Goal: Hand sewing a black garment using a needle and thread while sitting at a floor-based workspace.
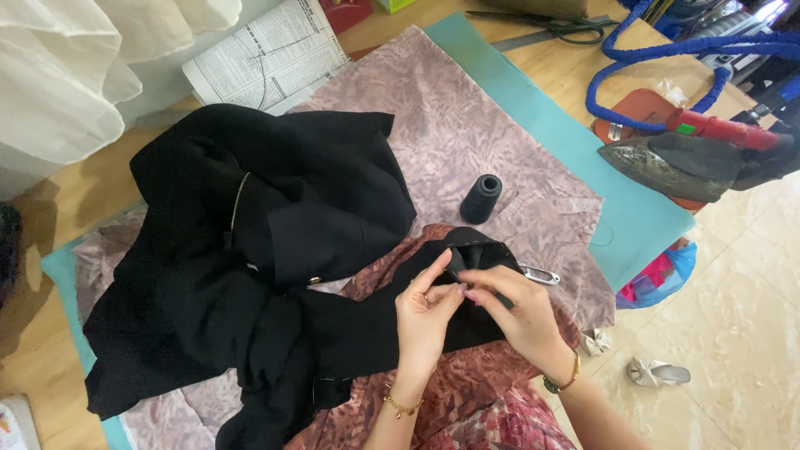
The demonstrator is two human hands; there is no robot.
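Left hand [425,312] and right hand [508,308] meet over the end of a sleeve [467,258] of a black jacket [250,250]. Fingers of both are pinched shut on the sleeve's folded edge, left thumb and forefinger gripping from one side, right fingertips closing in from the other; a needle, if any, is too small to tell. The sleeve end is pulled toward the person's lap, over reddish patterned cloth, which brings the edge close under the eyes, while the jacket's bulk lies spread on the bench [75,208], so its weight does not drag. A thread spool [482,198] stands upright just beyond the sleeve, within reach. A silver clip [540,274] lies beside the right hand. The iron [692,158] rests on its pad well apart at the bench edge, sole up. Scissors [567,29] lie at the far edge.
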